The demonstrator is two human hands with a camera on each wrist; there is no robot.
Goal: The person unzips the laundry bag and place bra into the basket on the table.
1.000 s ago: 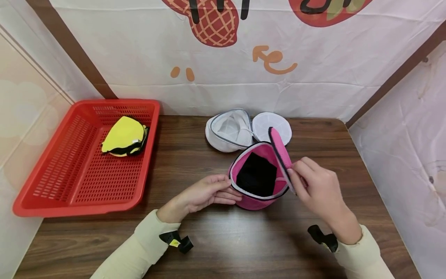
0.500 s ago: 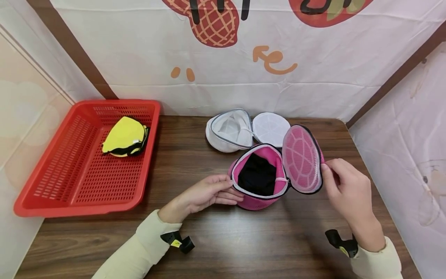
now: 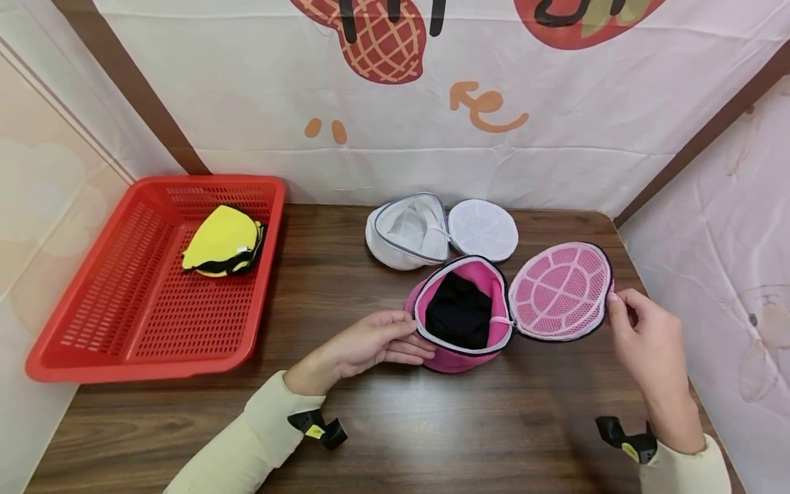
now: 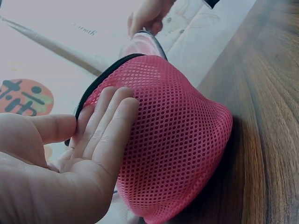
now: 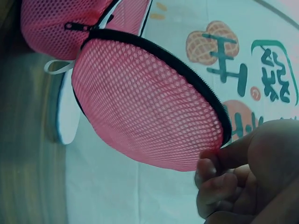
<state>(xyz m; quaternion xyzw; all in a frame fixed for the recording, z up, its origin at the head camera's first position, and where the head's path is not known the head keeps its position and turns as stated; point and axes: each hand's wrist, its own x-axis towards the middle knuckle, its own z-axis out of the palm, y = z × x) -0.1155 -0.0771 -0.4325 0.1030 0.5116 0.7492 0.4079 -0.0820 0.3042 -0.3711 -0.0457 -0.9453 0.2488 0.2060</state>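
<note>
A pink mesh laundry bag stands on the table with its zipped lid swung out to the right. Inside it lies a black cloth item, its kind unclear. My left hand pinches the near-left rim between thumb and index finger, the other fingers lying straight along the mesh, as the left wrist view shows. On the far side, my right hand pinches the lid's outer edge; in the right wrist view the fingertips are on that edge.
Behind the pink bag, a white mesh laundry bag lies unzipped, its round lid flat beside it. At the left a red plastic basket holds a yellow and black cloth item. A printed fabric wall rises at the back.
My right hand has drawn the pink lid from nearly upright over to the right and down, uncovering the bag's mouth. My left hand has stayed at the rim.
</note>
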